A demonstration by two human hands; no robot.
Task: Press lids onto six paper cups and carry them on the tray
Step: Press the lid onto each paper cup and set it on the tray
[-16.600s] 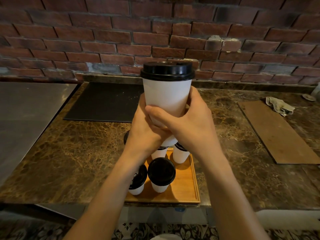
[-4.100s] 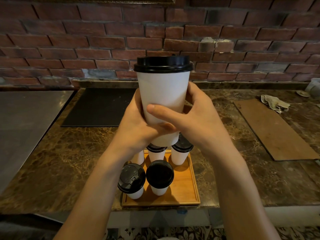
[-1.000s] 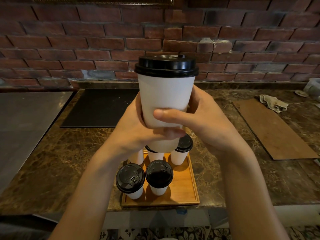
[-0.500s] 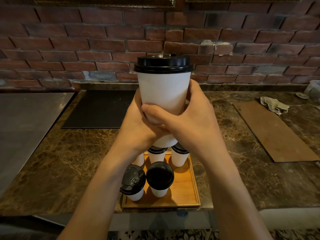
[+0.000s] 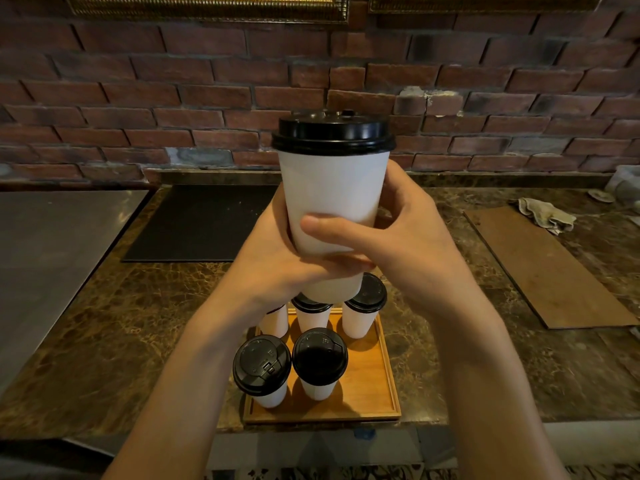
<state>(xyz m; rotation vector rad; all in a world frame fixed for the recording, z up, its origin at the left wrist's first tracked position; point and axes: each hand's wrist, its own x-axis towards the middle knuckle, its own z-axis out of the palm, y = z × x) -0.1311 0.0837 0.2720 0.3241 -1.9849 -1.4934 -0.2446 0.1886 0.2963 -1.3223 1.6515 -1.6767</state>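
Held cup (image 5: 332,202): lower wall and far side hidden by left hand (image 5: 277,268) and right hand (image 5: 408,244); most fingers out of sight behind cup. Back-left cup (image 5: 275,322) on tray (image 5: 367,389): lid hidden behind left wrist. Back-middle cup (image 5: 313,320): lid partly covered by held cup's base. Gold frames (image 5: 207,6) cut off by top edge. Pale object (image 5: 627,185) cut off by right edge, unidentifiable. Embossed marks on front-left lid (image 5: 261,365) too small to read.

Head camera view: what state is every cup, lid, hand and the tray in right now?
Held paper cup: upright, lidded, raised off the counter.
Left hand: grips held paper cup.
Right hand: grips it too.
Wooden tray: flat on counter.
Cups on tray: five upright; four visibly lidded, one top hidden.
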